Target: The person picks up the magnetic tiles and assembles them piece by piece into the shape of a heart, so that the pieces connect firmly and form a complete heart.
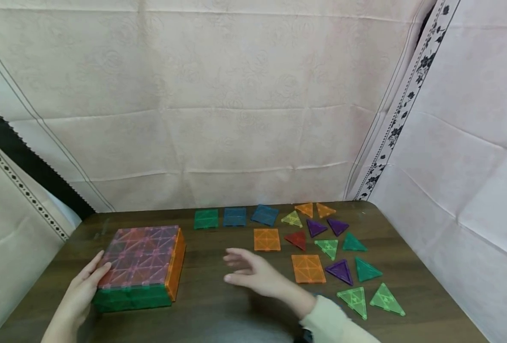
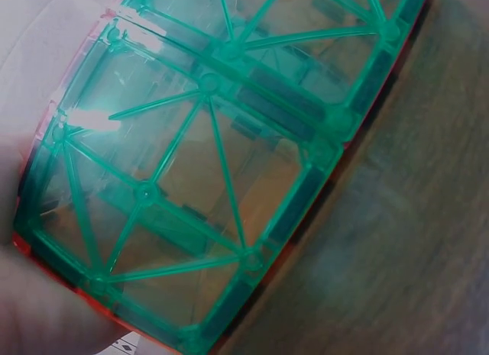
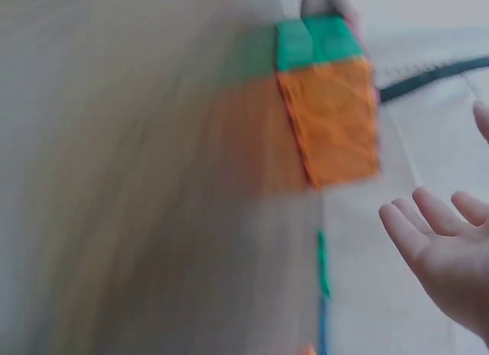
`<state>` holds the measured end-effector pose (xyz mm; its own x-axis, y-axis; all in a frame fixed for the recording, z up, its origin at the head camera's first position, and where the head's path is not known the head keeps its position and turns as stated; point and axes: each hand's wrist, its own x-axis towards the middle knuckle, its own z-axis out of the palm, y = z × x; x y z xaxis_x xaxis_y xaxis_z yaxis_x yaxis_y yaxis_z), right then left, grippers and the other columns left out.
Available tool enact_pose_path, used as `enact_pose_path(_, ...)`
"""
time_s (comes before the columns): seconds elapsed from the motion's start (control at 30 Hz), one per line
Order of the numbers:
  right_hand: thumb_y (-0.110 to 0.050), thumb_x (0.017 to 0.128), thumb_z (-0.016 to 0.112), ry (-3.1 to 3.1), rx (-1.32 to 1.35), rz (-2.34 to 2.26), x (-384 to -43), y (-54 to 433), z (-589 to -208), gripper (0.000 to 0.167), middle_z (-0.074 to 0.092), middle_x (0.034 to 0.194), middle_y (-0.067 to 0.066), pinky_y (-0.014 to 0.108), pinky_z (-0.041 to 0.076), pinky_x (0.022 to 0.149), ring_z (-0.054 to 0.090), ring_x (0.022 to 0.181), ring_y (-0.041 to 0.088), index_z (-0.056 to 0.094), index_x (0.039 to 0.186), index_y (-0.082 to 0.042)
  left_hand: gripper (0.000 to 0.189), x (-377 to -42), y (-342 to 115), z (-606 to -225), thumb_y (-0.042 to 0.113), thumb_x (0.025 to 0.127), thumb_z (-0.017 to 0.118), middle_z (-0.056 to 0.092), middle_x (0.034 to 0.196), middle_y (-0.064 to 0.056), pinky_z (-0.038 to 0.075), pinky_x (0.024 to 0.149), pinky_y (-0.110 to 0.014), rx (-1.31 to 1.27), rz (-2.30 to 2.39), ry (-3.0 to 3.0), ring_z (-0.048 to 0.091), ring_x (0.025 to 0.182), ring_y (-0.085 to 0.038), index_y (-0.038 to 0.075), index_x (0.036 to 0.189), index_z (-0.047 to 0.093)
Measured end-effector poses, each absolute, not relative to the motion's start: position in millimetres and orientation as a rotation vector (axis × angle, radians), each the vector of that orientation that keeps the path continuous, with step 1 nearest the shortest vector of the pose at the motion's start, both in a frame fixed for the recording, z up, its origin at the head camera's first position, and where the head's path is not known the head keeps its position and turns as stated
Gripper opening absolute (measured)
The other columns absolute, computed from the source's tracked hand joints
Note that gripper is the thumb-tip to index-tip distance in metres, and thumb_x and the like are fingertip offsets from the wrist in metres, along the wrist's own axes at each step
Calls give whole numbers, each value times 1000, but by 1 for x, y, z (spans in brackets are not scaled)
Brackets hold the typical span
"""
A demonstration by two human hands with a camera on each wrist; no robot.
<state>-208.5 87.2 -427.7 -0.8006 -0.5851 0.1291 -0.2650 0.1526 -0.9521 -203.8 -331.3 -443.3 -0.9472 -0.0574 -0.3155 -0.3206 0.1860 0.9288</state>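
A box built of translucent magnetic tiles [image 1: 139, 257] stands on the left of the table, with a red-purple top, a green front and an orange right side. My left hand [image 1: 75, 290] touches its front left corner, thumb at the top edge and fingers stretched along the left side. Close up in the left wrist view is the green tile wall [image 2: 164, 191]. Over the middle of the table my right hand [image 1: 255, 274] holds nothing, its fingers pointing toward the box. The right wrist view shows that hand [image 3: 451, 248] with fingers spread, apart from the orange wall [image 3: 332, 122].
At the back lie a green square tile [image 1: 206, 219] and two blue squares [image 1: 235, 216]. Two orange squares [image 1: 267, 239] lie nearer the right hand. Several triangle tiles [image 1: 340, 271] are spread on the right. White patterned cloth [image 1: 236, 119] hangs behind the table.
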Motion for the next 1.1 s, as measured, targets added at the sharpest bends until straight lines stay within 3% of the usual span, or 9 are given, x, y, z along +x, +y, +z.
enact_pose_path(0.33, -20, 89, 70, 2567, -794, -1475, -179, 226, -417, 53, 57, 132, 14, 34, 50, 89, 56, 114, 27, 49, 137, -9, 80, -202, -333, -442, 53, 99, 40, -22, 157, -6, -1, 114, -59, -359, 1838, 2238, -19, 142, -36, 25, 151, -13)
enact_pose_path(0.7, -29, 79, 78, 2704, -711, -1121, -161, 295, -434, 66, 57, 126, 18, 38, 50, 88, 54, 110, 37, 52, 131, 1, 79, -201, -333, -443, 52, 100, 40, -20, 157, -9, -1, 114, -58, -323, 1872, 2239, -18, 143, -36, 24, 152, -12)
enact_pose_path(0.97, -36, 70, 82, 2798, -759, -971, -161, 324, -446, 66, 57, 115, 5, 29, 48, 82, 50, 100, 15, 58, 123, -5, 79, -202, -331, -444, 52, 99, 41, -22, 157, -6, -2, 114, -58, -346, 1871, 2221, -18, 143, -35, 26, 152, -11)
enact_pose_path(1.1, -42, 68, 81, 2817, -786, -859, -163, 334, -449, 65, 55, 109, -1, 30, 47, 79, 47, 98, 11, 60, 119, -8, 78, -202, -332, -444, 52, 100, 40, -21, 157, -7, -2, 114, -59, -338, 1873, 2225, -19, 143, -36, 26, 152, -11)
